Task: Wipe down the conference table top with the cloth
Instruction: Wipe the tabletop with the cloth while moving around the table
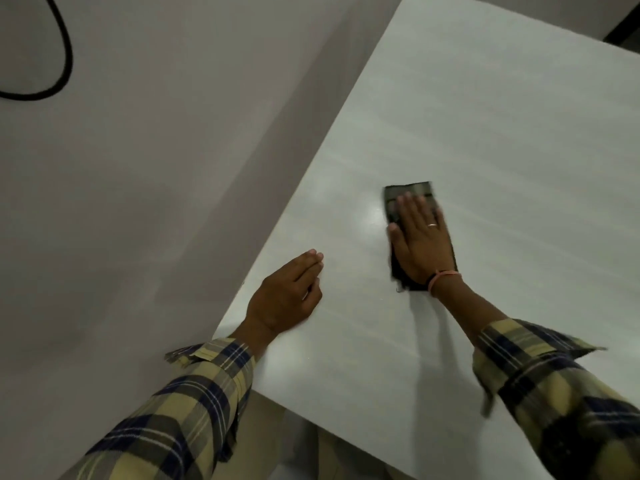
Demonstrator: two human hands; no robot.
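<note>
Cloth: a dark, folded rectangular cloth (412, 202) is lying flat on the pale grey tabletop (502, 140), a little right of the near-left corner and well in from the edges.
Right grip: my right hand (420, 240) is pressing palm-down on the cloth, fingers spread and flat; I am not pinching or closing on anything, only pinning it by pressure.
Left grip: my left hand (289, 296) is resting on the tabletop near the left edge, fingers loosely together, holding nothing.
How it is handling: I am judging it light, soft and limp; it looks likely to bunch or fold under itself if I push from one end only.
Where to hold: I am keeping my palm over its middle, fingertips toward the far end, so the whole pad slides together.
Surface: the tabletop is looking smooth and slightly glossy, so I expect the cloth to be gliding easily.
Risk: too light a press, and my hand may be slipping off it.
</note>
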